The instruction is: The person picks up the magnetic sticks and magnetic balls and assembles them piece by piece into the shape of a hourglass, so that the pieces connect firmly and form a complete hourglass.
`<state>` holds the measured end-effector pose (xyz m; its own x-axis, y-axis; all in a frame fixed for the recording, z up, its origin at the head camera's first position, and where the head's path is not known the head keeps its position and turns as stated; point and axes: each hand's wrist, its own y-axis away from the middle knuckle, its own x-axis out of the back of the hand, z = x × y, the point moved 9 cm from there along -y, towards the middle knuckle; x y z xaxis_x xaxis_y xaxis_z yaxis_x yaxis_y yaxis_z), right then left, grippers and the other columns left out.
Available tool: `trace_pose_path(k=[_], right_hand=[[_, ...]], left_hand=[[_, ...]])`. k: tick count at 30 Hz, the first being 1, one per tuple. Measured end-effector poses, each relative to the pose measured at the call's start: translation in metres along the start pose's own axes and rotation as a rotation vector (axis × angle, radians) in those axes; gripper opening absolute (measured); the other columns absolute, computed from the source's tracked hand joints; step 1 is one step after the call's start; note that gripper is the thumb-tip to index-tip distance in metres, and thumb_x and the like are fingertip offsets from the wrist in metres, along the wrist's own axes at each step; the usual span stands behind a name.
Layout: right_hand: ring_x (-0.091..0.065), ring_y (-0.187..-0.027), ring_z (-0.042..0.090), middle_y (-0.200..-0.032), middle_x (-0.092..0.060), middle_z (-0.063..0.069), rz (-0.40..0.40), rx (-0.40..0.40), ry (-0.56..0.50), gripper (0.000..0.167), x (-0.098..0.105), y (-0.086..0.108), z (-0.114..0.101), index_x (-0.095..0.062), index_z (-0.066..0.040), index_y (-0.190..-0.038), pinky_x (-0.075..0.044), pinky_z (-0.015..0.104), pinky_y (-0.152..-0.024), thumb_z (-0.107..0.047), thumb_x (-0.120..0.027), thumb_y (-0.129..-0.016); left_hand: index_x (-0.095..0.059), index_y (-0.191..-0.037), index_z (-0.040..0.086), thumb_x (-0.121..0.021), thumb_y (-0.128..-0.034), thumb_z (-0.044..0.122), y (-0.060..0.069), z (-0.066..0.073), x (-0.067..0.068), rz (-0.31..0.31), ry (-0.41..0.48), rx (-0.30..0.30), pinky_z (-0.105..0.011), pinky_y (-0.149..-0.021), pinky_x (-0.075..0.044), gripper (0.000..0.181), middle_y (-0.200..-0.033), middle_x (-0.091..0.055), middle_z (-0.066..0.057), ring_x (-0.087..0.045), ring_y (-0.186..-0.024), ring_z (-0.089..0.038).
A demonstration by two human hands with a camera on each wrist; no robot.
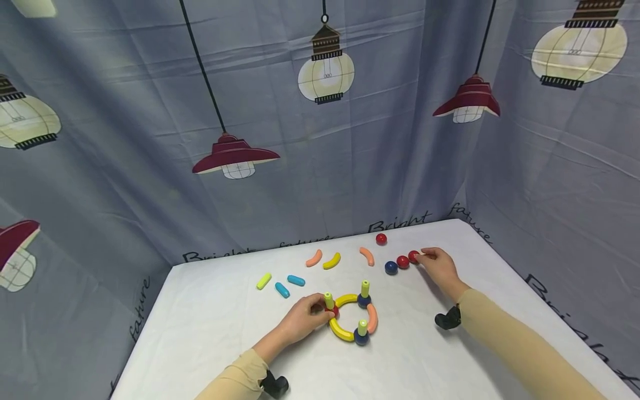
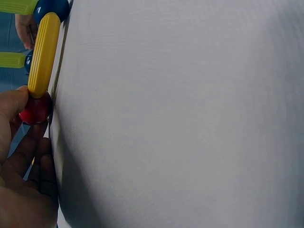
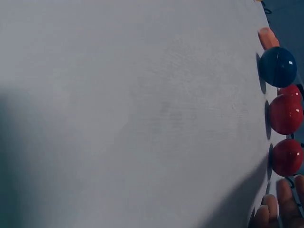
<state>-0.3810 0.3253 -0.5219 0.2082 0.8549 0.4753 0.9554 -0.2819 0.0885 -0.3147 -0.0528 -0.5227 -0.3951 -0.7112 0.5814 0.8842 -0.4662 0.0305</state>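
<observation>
On the table lies a ring of curved rods, two yellow rods (image 1: 341,331) and one salmon rod (image 1: 372,318), joined by a red ball (image 2: 35,110) and two blue balls (image 1: 361,336). A short green rod (image 1: 364,288) stands up from each ball. With thumb and fingers my left hand (image 1: 306,319) holds the ring's red ball at its left side. Farther right, my right hand (image 1: 440,269) reaches to a loose red ball (image 3: 287,157). Its fingertips are right beside that ball, not curled round it in the right wrist view; contact is hard to tell.
Another red ball (image 1: 403,261) and a blue ball (image 1: 391,268) lie in line left of the right hand. One more red ball (image 1: 381,239) sits near the back edge. Loose blue rods (image 1: 282,289), a green rod (image 1: 264,281) and curved rods (image 1: 331,261) lie behind the ring.
</observation>
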Motion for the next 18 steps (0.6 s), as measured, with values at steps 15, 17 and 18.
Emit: trace_pose_path(k=[15,17,18], right_hand=[[-0.047,-0.127,0.043,-0.137,-0.051,0.029,-0.037,-0.109,0.012,0.060,-0.0080,-0.0103,0.0053,-0.048,0.008,-0.139,-0.037,0.055,-0.112,-0.037,-0.061,-0.102],[-0.046,-0.127,0.043,-0.138,-0.050,0.030,-0.044,-0.112,0.013,0.059,-0.0085,-0.0107,0.0060,-0.048,0.008,-0.139,-0.037,0.056,-0.112,-0.036,-0.062,-0.102],[-0.046,-0.128,0.044,-0.138,-0.050,0.030,-0.047,-0.115,0.015,0.059,-0.0087,-0.0108,0.0065,-0.048,0.008,-0.139,-0.037,0.057,-0.112,-0.035,-0.062,-0.102]], left_hand=[[-0.068,-0.117,0.024,-0.072,-0.0968,0.036,0.0000,0.0007,0.0002,0.004,-0.001,0.018,-0.041,-0.101,-0.050,0.024,-0.112,-0.065,0.013,-0.061,-0.109,-0.013],[-0.068,-0.117,0.024,-0.072,-0.0968,0.036,0.0003,0.0011,0.0006,0.005,-0.002,0.015,-0.042,-0.100,-0.050,0.024,-0.112,-0.066,0.013,-0.061,-0.110,-0.013],[-0.069,-0.117,0.024,-0.072,-0.0967,0.036,0.0003,0.0014,0.0007,0.005,-0.002,0.014,-0.042,-0.100,-0.050,0.024,-0.112,-0.066,0.013,-0.061,-0.110,-0.014]])
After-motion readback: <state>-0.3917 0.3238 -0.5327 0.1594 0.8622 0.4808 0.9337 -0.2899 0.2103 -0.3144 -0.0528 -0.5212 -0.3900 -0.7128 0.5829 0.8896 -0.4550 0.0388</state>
